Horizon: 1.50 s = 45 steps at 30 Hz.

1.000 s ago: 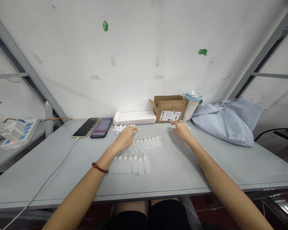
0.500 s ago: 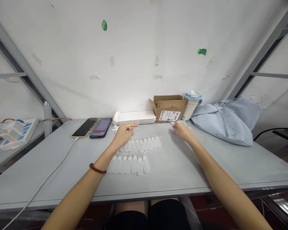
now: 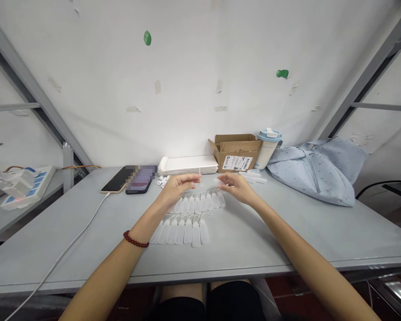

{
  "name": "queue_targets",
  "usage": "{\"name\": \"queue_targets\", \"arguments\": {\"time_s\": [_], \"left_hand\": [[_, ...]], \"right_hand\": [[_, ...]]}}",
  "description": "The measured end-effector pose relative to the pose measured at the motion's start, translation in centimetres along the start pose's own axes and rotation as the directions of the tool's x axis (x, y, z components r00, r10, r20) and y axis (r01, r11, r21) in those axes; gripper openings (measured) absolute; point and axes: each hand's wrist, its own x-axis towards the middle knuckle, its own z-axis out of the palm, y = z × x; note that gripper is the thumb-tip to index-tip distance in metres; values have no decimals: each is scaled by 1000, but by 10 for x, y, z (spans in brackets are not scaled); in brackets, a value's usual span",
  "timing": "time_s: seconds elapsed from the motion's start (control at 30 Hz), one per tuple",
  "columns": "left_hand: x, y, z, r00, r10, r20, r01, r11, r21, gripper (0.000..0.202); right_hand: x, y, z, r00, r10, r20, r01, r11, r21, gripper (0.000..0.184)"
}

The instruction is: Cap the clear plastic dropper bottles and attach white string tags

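Note:
My left hand (image 3: pixel 178 189) is closed in a pinch over the far row, and a thin white piece (image 3: pixel 200 171) sticks up at its fingertips. Opposite it, my right hand (image 3: pixel 236 187) pinches a small translucent piece (image 3: pixel 217 181), partly hidden by the fingers. A narrow gap separates the two hands. Below them lie two rows of frosted white tags with white cord loops, a far row (image 3: pixel 203 203) and a near row (image 3: pixel 187 232). My left hand covers part of the far row. Small white parts (image 3: pixel 162 180) sit just behind my left hand.
Clear plastic pieces (image 3: pixel 256 176) lie before a cardboard box (image 3: pixel 237 154). Beside it stand a lidded cup (image 3: pixel 266 151) and a blue cloth bag (image 3: pixel 312 174). A white stack (image 3: pixel 189 164) is at the wall. Two phones (image 3: pixel 141 180) and a charging cable (image 3: pixel 71 236) lie left.
My right hand has come left from the clear plastic pieces with a translucent piece, nearing my left hand. My left hand has shifted slightly right.

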Motion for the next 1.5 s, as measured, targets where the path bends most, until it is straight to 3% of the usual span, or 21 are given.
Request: {"name": "queue_targets", "arguments": {"time_s": [0.13, 0.3, 0.8, 1.5], "left_hand": [[0, -3, 0, 1000, 18, 18, -16, 995, -95, 35], [0, -4, 1, 999, 37, 21, -34, 990, -137, 34], [-2, 2, 6, 998, -19, 61, 30, 980, -197, 33], [-2, -2, 7, 999, -25, 27, 25, 1000, 8, 26]], "right_hand": [[-9, -16, 16, 997, -71, 36, 65, 986, 152, 23], [-15, -21, 30, 996, -85, 36, 75, 975, 210, 25], [-16, -20, 33, 997, -71, -32, 77, 963, 259, 32], [-18, -20, 37, 981, -153, -121, 176, 962, 208, 26]]}}
